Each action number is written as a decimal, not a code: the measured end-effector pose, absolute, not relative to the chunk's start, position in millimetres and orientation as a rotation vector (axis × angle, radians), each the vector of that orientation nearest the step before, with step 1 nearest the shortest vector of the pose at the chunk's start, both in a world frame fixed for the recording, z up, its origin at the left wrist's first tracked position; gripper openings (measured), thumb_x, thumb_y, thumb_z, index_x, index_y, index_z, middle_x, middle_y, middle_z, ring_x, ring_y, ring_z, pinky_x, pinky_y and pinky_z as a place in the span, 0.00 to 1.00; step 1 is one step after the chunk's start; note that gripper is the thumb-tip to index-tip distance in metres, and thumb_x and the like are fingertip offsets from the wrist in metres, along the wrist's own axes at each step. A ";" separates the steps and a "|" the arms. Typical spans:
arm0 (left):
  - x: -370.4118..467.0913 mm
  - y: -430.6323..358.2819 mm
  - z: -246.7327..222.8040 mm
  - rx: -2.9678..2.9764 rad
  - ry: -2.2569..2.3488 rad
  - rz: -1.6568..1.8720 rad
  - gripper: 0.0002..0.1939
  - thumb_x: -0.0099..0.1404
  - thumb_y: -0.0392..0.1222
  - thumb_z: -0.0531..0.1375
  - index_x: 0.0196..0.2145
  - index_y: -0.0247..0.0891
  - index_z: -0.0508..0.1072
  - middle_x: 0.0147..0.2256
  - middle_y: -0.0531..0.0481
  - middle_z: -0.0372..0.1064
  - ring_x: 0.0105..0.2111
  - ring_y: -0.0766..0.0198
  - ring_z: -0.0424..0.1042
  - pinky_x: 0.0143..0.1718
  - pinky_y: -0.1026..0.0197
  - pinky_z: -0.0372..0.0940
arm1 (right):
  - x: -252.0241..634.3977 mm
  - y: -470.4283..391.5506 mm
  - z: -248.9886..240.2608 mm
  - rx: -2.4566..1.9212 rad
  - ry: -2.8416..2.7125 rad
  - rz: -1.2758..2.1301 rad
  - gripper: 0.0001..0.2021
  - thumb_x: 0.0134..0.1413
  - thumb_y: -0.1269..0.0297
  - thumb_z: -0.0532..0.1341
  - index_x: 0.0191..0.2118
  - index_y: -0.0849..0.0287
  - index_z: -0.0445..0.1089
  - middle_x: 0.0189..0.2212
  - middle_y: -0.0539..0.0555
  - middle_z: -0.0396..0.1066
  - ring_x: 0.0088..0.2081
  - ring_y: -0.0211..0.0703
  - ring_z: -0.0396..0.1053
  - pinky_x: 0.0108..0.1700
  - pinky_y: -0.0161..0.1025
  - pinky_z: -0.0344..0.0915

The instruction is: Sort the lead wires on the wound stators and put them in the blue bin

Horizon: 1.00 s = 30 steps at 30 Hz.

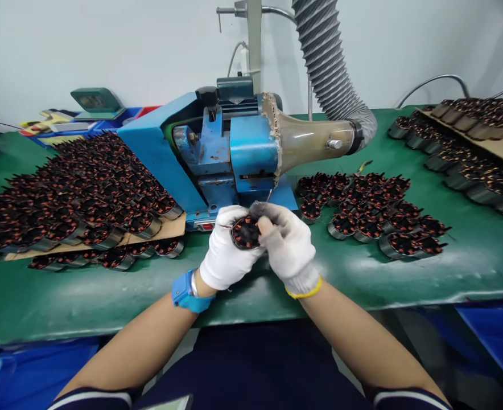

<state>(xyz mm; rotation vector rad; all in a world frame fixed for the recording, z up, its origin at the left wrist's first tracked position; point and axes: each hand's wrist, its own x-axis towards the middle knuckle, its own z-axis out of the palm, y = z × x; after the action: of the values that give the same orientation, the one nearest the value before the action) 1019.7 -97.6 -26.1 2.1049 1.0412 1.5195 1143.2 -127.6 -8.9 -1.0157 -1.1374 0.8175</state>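
My left hand (230,250), in a white glove with a blue wristband below it, is closed round a motor stator (246,232). The stator's round face, black inside with copper windings at the rim, is turned up towards me. At its right edge my right hand (288,239) is closed in a pinch, its thumb tip bare of the glove. A thin lead wire (269,195) sticks up above these right fingers; their exact grip on it is partly hidden. Both hands are just in front of a blue belt machine (217,154).
Many stators (93,193) are stacked on cardboard at left. A looser group of stators (371,205) stands at right, with more on a cardboard sheet (497,145) farther right. A grey hose (328,62) runs up from the machine's nozzle. Blue bins (98,122) sit behind.
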 end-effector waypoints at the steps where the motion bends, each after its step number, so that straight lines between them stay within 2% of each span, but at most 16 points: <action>1: 1019.5 -101.6 -23.1 1.979 1.065 1.453 0.29 0.49 0.40 0.69 0.46 0.42 0.61 0.43 0.48 0.64 0.44 0.59 0.69 0.49 0.52 0.67 | 1149.1 -134.8 -11.2 -0.988 -1.250 0.793 0.22 0.51 0.53 0.64 0.50 0.58 0.70 0.43 0.57 0.75 0.44 0.47 0.74 0.48 0.44 0.72; 3: 1019.4 -107.7 -14.3 1.701 1.059 1.260 0.29 0.50 0.41 0.69 0.47 0.41 0.62 0.44 0.47 0.66 0.44 0.58 0.70 0.49 0.51 0.68 | 1160.6 -143.0 -15.6 -0.978 -1.493 0.653 0.34 0.43 0.52 0.69 0.56 0.60 0.65 0.51 0.62 0.70 0.52 0.54 0.70 0.54 0.50 0.68; 4: 1018.9 -109.7 -9.5 1.567 1.005 1.148 0.30 0.51 0.42 0.69 0.49 0.41 0.62 0.45 0.46 0.66 0.45 0.57 0.71 0.49 0.50 0.69 | 1165.4 -144.4 -17.5 -1.011 -1.592 0.552 0.36 0.42 0.53 0.70 0.58 0.60 0.63 0.53 0.63 0.69 0.53 0.55 0.69 0.55 0.51 0.67; 7: 1015.0 -112.5 1.6 1.216 0.751 0.929 0.35 0.51 0.41 0.67 0.56 0.42 0.61 0.53 0.42 0.65 0.50 0.51 0.70 0.52 0.48 0.68 | 1174.1 -143.0 -21.5 -1.143 -1.737 0.268 0.30 0.50 0.57 0.65 0.58 0.60 0.63 0.51 0.63 0.70 0.51 0.54 0.70 0.52 0.50 0.70; 11: 1010.5 -111.7 1.8 1.051 0.667 0.927 0.38 0.47 0.36 0.67 0.57 0.42 0.63 0.60 0.44 0.60 0.60 0.47 0.62 0.58 0.48 0.64 | 1177.2 -142.3 -24.5 -1.141 -1.748 0.137 0.24 0.56 0.60 0.61 0.57 0.61 0.65 0.44 0.61 0.72 0.40 0.48 0.73 0.39 0.43 0.73; 15: 1010.4 -106.7 -6.3 1.142 0.727 0.963 0.39 0.49 0.35 0.69 0.58 0.42 0.61 0.59 0.43 0.62 0.61 0.49 0.61 0.60 0.49 0.62 | 1176.2 -146.2 -25.7 -1.100 -1.645 0.282 0.19 0.57 0.66 0.60 0.55 0.54 0.68 0.37 0.54 0.72 0.36 0.41 0.72 0.38 0.39 0.71; 18: 1011.5 -103.7 -9.0 1.175 0.696 0.963 0.41 0.48 0.36 0.70 0.58 0.42 0.60 0.60 0.42 0.61 0.60 0.49 0.62 0.59 0.50 0.63 | 1173.3 -146.6 -23.4 -1.025 -1.533 0.458 0.17 0.56 0.68 0.60 0.51 0.54 0.71 0.39 0.54 0.73 0.37 0.41 0.72 0.41 0.40 0.72; 20: 1013.4 -104.0 -8.2 1.184 0.713 0.950 0.39 0.49 0.36 0.70 0.56 0.42 0.60 0.57 0.42 0.64 0.54 0.50 0.69 0.54 0.50 0.68 | 1173.8 -143.8 -20.1 -0.990 -1.339 0.672 0.13 0.56 0.67 0.60 0.47 0.54 0.74 0.38 0.53 0.74 0.36 0.40 0.73 0.40 0.40 0.72; 22: 1016.1 -106.2 -6.5 1.198 0.772 0.921 0.36 0.50 0.36 0.69 0.54 0.43 0.60 0.50 0.43 0.69 0.44 0.54 0.75 0.45 0.51 0.72 | 1178.8 -138.8 -16.9 -0.918 -1.055 0.871 0.10 0.57 0.65 0.60 0.44 0.53 0.74 0.32 0.50 0.74 0.30 0.37 0.71 0.36 0.39 0.73; 25: 1019.4 -109.8 -5.5 1.259 0.832 0.905 0.33 0.51 0.37 0.69 0.51 0.43 0.59 0.44 0.46 0.71 0.36 0.59 0.76 0.40 0.51 0.73 | 1190.7 -131.6 -17.1 -0.810 -0.728 0.902 0.09 0.55 0.63 0.60 0.42 0.51 0.72 0.28 0.45 0.70 0.25 0.32 0.68 0.40 0.42 0.73; 28: 1019.5 -110.4 -8.7 1.464 0.929 1.039 0.34 0.54 0.40 0.67 0.55 0.43 0.57 0.48 0.44 0.68 0.43 0.56 0.74 0.49 0.48 0.70 | 1192.9 -132.1 -24.8 -0.986 -0.785 0.918 0.13 0.50 0.60 0.65 0.43 0.55 0.72 0.32 0.49 0.73 0.31 0.37 0.72 0.43 0.45 0.73; 30: 1018.4 -109.7 -12.4 1.673 1.065 1.125 0.35 0.55 0.41 0.66 0.58 0.42 0.57 0.53 0.42 0.65 0.51 0.53 0.70 0.56 0.47 0.66 | 1183.9 -137.0 -29.8 -1.132 -1.014 0.976 0.24 0.43 0.57 0.70 0.49 0.57 0.70 0.41 0.56 0.74 0.41 0.45 0.74 0.47 0.48 0.72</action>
<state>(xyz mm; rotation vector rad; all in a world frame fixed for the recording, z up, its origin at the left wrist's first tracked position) 1018.4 -109.7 -12.4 1.6727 1.0647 1.1250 1183.9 -137.0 -29.8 -1.1321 -1.0137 0.9762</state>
